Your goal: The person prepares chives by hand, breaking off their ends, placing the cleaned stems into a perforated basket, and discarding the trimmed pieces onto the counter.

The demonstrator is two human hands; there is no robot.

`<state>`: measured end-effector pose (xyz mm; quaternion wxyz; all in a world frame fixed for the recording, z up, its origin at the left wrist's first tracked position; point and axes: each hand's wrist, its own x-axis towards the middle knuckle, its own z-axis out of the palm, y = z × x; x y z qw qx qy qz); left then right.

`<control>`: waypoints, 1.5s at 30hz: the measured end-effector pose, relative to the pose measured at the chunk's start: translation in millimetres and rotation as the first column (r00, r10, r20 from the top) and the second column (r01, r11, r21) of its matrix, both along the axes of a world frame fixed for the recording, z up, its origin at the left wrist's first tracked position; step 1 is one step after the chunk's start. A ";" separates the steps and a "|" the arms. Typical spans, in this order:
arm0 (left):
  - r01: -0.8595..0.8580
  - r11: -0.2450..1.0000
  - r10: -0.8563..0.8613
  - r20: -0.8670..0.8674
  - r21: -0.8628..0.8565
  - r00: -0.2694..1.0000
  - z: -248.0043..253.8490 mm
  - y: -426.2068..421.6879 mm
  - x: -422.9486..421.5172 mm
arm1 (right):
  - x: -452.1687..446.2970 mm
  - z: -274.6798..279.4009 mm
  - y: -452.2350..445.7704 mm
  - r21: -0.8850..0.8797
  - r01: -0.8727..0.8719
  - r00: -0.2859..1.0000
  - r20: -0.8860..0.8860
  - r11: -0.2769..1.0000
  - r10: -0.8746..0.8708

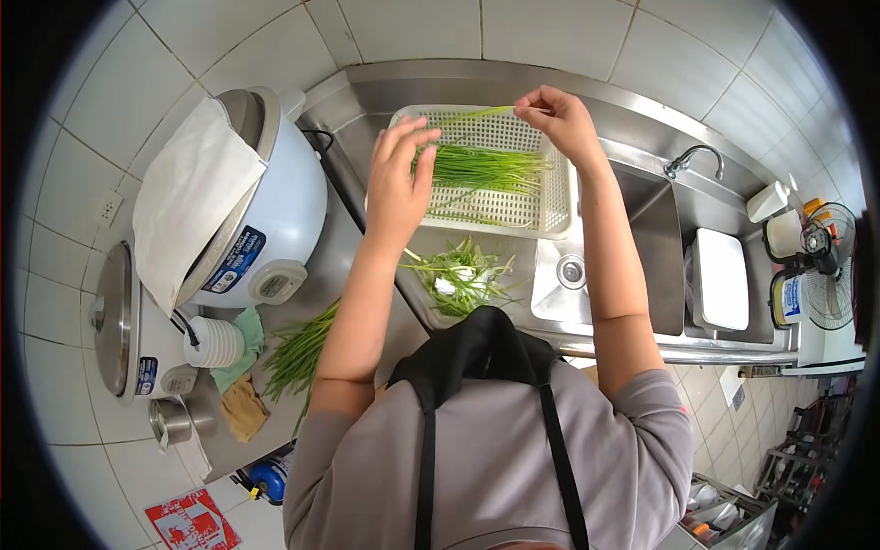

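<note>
A white perforated plastic basket [561, 206] stands on the steel counter by the sink, holding a bundle of long green chives [490, 170]. Over its far right corner, my right hand [561, 126] pinches the end of a single chive stalk [481, 114], which stretches leftward across the basket's far side. My left hand [401, 170] is over the basket's left side, fingers apart, near the left end of the bundle; it covers part of the chives there. Below the basket lies a loose heap of green trimmings [472, 270] with something white among them.
On the left counter are a large rice cooker [298, 197] under a white cloth [197, 192], another bunch of chives [302, 353], stacked white bowls [215, 343] and cloths. To the right are a steel sink [655, 257], a faucet [694, 160] and a white-lidded container [721, 280].
</note>
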<state>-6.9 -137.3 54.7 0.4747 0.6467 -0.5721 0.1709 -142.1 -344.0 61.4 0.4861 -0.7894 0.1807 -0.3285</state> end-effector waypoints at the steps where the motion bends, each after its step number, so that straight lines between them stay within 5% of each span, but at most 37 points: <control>1: -0.006 0.998 0.006 0.012 -0.065 1.000 2.7 -6.0 0.0 | -2.5 4.6 7.8 0.001 -0.036 0.999 0.022 0.999 0.036; 4: 0.013 0.998 -0.014 -0.004 -0.069 1.000 11.5 -16.1 -3.9 | -8.9 19.6 28.4 -0.057 -0.071 0.995 0.072 0.996 0.075; 8: 0.167 0.984 -0.128 -0.389 0.068 0.912 15.3 -18.3 -14.5 | -12.7 24.2 37.4 -0.033 -0.141 0.983 0.110 0.989 0.144; 11: 0.209 0.978 -0.167 -0.538 0.018 0.827 7.7 -19.4 -15.5 | -4.4 15.6 43.7 0.232 -0.269 0.902 0.401 0.935 0.160; 13: 0.199 0.979 -0.138 -0.606 0.035 0.783 1.6 -19.8 -12.8 | 1.4 7.5 52.3 0.313 -0.313 0.899 0.403 0.897 0.173; 20: 0.180 0.977 -0.063 -0.641 0.118 0.765 -7.1 -8.3 -7.3 | 8.4 -7.3 61.9 0.345 -0.216 0.947 0.301 0.914 0.110; 25: 0.149 0.984 -0.057 -0.618 0.099 0.785 -17.1 3.6 8.5 | -11.4 -1.0 42.9 0.330 -0.210 0.901 0.430 0.920 0.051; 31: 0.223 0.974 -0.148 -0.821 -0.026 0.552 -24.4 2.9 22.3 | -32.5 10.7 39.0 0.424 -0.324 0.803 0.595 0.846 0.009; 34: 0.302 0.904 -0.385 -0.884 -0.304 0.264 -13.2 0.8 18.5 | -24.7 4.3 52.3 0.500 -0.363 0.855 0.514 0.787 0.068; 37: 0.335 0.797 -0.571 -0.808 -0.502 0.148 -2.3 -5.2 14.8 | -11.6 -14.7 71.9 0.550 -0.355 0.922 0.343 0.756 0.183; 40: 0.311 0.754 -0.636 -0.761 -0.579 0.125 4.8 -9.8 8.5 | 2.1 -23.9 98.4 0.496 -0.296 0.945 0.030 0.816 0.325; 45: 0.167 0.728 -0.686 -0.713 -0.665 0.149 15.0 -6.4 5.8 | 16.0 -56.7 107.5 0.494 -0.446 0.862 0.012 0.747 0.507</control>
